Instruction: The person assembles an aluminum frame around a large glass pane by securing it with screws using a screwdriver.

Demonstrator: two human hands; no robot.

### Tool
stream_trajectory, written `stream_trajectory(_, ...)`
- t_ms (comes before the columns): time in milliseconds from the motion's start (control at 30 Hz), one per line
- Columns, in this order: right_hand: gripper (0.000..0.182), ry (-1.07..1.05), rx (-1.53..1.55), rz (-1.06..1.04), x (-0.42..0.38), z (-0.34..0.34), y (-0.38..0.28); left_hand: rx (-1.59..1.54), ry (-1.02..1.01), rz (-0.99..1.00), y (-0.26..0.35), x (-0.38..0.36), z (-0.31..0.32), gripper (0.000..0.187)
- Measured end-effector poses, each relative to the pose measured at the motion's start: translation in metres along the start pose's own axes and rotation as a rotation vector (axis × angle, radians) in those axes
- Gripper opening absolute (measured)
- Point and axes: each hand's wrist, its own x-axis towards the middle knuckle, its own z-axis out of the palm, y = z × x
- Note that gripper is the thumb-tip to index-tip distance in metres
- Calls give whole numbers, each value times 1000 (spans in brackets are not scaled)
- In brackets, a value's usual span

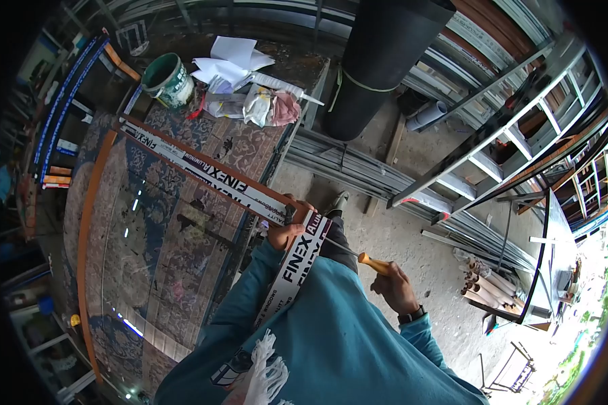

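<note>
Orange-handled screwdriver (373, 262), white-and-black lettered frame strip (203, 172), teal sleeve (250, 297), green bucket (167, 81), patterned carpet (162, 256).

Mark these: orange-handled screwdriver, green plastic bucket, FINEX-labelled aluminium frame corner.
Orange-handled screwdriver (373, 263), head view, on the handle by the right hand.
Green plastic bucket (169, 82), head view, on its outer wall.
FINEX-labelled aluminium frame corner (292, 214), head view, on the joint by the left hand.

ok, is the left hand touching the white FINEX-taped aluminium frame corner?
Touching. The head view shows the left hand wrapped around the white FINEX-taped aluminium frame corner, fingers over its edge. The right hand holds an orange-handled screwdriver aimed at that corner.
</note>
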Motion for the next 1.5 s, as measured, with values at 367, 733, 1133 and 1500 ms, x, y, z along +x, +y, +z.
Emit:
stream_trajectory(367, 44, -22, -231, 239, -5, 3, -1, -43, -2, -13, 3, 1, 1, 63)
stream_trajectory(733, 58, 21, 326, 3, 12, 16, -7, -21, 48, -21, 7, -1, 2, 64)
stream_trajectory(1133, 55, 50, -56, 32, 4, 4, -16, -24, 17, 20, 10, 7, 2, 64)
stream_trajectory(1500, 56, 22, -3, -44, 12, 16, -12, -55, 19, 28, 9, 13, 4, 63)
